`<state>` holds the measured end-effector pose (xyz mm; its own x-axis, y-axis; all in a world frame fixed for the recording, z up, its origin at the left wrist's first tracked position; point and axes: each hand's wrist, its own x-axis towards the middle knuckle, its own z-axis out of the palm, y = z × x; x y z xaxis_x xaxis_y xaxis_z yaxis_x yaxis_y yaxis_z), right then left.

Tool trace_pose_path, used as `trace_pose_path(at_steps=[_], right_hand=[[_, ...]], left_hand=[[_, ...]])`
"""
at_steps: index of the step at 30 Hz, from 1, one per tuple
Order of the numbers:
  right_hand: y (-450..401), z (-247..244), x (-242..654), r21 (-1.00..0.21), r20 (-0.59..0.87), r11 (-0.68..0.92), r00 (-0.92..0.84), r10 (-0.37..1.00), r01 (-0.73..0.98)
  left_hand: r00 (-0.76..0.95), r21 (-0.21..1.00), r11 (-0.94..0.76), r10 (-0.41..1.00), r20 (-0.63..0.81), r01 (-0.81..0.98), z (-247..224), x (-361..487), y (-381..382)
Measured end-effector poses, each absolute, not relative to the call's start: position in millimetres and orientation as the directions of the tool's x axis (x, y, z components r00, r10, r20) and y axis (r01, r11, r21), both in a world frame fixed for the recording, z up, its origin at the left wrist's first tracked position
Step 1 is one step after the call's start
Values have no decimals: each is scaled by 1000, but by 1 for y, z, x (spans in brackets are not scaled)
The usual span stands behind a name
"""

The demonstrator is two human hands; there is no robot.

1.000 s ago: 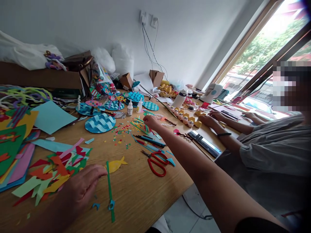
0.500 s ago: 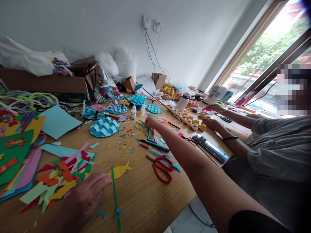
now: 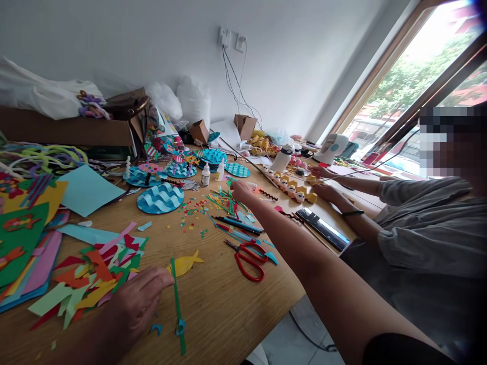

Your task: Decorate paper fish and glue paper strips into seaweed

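Observation:
My left hand [image 3: 139,296] rests at the near side of the table, fingers together and bent. Its fingertips meet a narrow green paper strip [image 3: 176,299] and the edge of a yellow paper fish [image 3: 186,263]; what they grip is hidden. A small blue paper curl [image 3: 180,327] sits on the strip. My right arm stretches far across the table. At its end my right hand [image 3: 240,190] is closed beside a heap of thin coloured paper strips [image 3: 222,201]; anything inside it cannot be made out. Red-handled scissors [image 3: 249,260] lie between the two arms.
Paper scraps [image 3: 97,271] and coloured sheets [image 3: 41,263] cover the left. Glue bottles [image 3: 205,175] stand beyond a blue wavy disc [image 3: 160,197]. Pens [image 3: 239,224] lie under my right forearm. At right, a co-worker [image 3: 426,228] works near a phone [image 3: 323,228].
The view has shifted slightly, moving the scene a little left. My right hand has moved slightly right, nearer the strips' right side. My left hand keeps its place by the fish and green strip.

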<state>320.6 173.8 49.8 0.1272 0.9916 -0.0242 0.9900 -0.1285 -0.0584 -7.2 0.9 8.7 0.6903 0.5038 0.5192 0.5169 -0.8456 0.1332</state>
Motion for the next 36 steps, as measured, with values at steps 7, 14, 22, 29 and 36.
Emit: trace_pose_path(at_steps=[7, 14, 22, 29, 36], right_hand=[[193, 36, 310, -72, -5, -65, 64, 998, 995], [203, 25, 313, -110, -8, -44, 43, 999, 993], [198, 31, 318, -313, 151, 34, 15, 988, 949], [196, 36, 325, -619, 328, 212, 4, 945, 756], [158, 59, 293, -794, 420, 332, 66, 905, 510]], left_hand=[[679, 106, -848, 485, 551, 520, 15, -3, 0], [675, 76, -863, 443, 590, 500, 17, -5, 0], [650, 74, -849, 453, 610, 523, 17, -3, -1], [612, 133, -848, 470, 636, 513, 15, -1, 0], [477, 509, -715, 699, 532, 480, 18, -2, 3]])
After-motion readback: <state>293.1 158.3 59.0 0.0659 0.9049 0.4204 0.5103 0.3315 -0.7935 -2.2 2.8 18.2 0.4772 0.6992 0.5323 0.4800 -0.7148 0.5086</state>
